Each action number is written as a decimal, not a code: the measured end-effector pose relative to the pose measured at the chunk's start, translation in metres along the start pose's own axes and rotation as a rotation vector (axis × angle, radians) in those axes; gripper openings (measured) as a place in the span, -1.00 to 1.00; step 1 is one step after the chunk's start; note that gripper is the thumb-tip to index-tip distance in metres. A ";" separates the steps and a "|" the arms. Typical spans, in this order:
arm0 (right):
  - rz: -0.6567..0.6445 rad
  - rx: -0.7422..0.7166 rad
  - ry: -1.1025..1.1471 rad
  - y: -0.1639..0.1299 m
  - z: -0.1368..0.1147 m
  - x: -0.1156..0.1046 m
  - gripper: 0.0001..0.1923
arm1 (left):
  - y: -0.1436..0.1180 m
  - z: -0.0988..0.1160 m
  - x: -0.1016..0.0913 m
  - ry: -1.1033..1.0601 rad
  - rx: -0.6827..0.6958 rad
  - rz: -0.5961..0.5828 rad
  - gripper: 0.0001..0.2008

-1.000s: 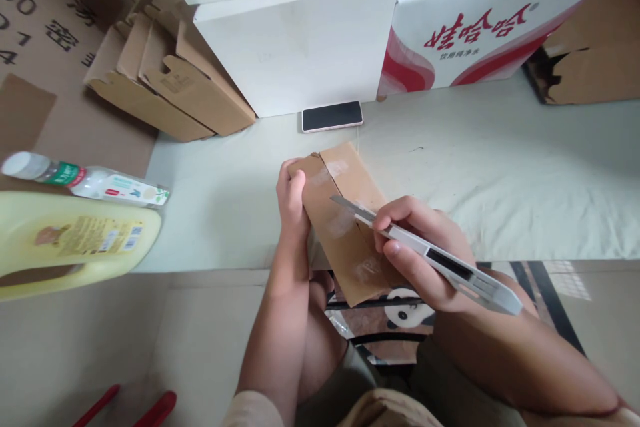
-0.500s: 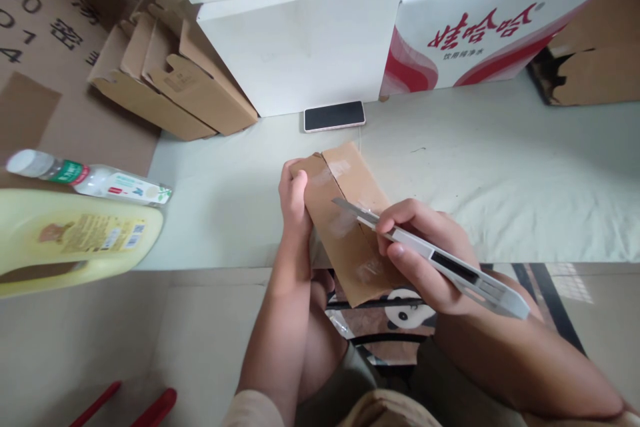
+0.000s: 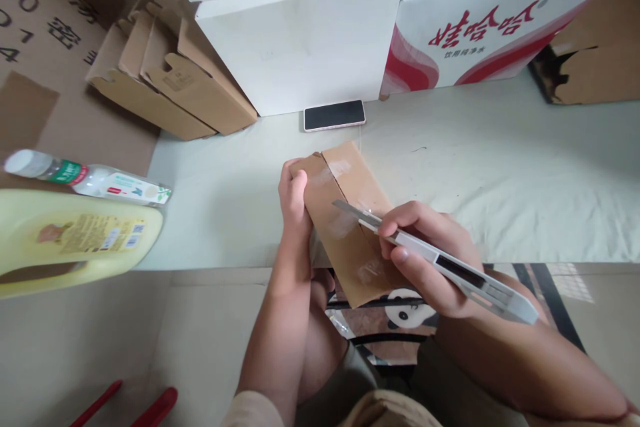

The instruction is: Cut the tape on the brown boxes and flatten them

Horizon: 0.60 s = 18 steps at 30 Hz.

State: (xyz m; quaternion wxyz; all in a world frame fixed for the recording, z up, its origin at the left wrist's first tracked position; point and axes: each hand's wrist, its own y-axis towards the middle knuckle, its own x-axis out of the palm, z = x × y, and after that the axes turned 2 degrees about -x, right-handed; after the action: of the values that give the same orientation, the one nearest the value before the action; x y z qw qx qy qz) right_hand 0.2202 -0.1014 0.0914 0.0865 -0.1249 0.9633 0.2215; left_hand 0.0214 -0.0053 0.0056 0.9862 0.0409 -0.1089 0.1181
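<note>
**Here, a knife on a small taped box**

The left hand is closed on the left edge of the box and keeps it tilted over the table edge. The right hand grips a white knife; its blade lies on the taped seam in the middle of the box. Behind the box a phone lies flat, just before a white carton. Far left lie a bottle and a yellow jug.
</note>
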 end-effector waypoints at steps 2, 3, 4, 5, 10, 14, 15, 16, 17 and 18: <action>0.005 -0.001 -0.006 0.000 0.000 0.000 -0.93 | 0.001 -0.003 -0.002 0.004 -0.021 -0.016 -0.55; 0.005 -0.001 -0.010 0.000 0.000 0.000 -0.93 | 0.001 -0.004 -0.003 0.007 -0.029 -0.022 -0.54; 0.005 -0.004 -0.012 0.000 -0.001 0.000 -0.93 | 0.002 -0.006 -0.003 0.010 -0.033 -0.024 -0.53; 0.003 -0.005 -0.014 0.001 -0.001 0.000 -0.93 | 0.002 -0.006 -0.004 0.013 -0.033 -0.023 -0.53; -0.012 0.010 -0.008 0.000 -0.001 -0.001 -0.92 | 0.000 -0.003 -0.001 -0.003 -0.035 -0.016 -0.55; -0.006 0.013 -0.010 0.000 -0.002 -0.001 -0.94 | -0.002 0.002 0.001 -0.006 -0.002 0.003 -0.56; -0.004 0.013 -0.009 0.000 -0.002 -0.001 -0.94 | -0.002 0.002 0.001 -0.003 -0.005 0.001 -0.55; -0.002 0.014 -0.007 0.000 -0.002 0.000 -0.94 | -0.002 0.002 0.001 0.001 -0.011 -0.002 -0.55; -0.001 0.014 -0.004 0.000 -0.002 0.000 -0.93 | -0.002 0.002 0.001 0.006 -0.018 -0.004 -0.55; -0.002 0.015 -0.002 0.000 -0.002 0.000 -0.93 | -0.002 0.001 0.000 0.010 -0.024 -0.005 -0.55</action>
State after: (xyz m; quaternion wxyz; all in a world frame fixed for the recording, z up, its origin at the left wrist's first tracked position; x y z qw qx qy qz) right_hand 0.2202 -0.1020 0.0929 0.0884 -0.1251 0.9647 0.2143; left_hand 0.0219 -0.0069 0.0068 0.9874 0.0289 -0.1053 0.1144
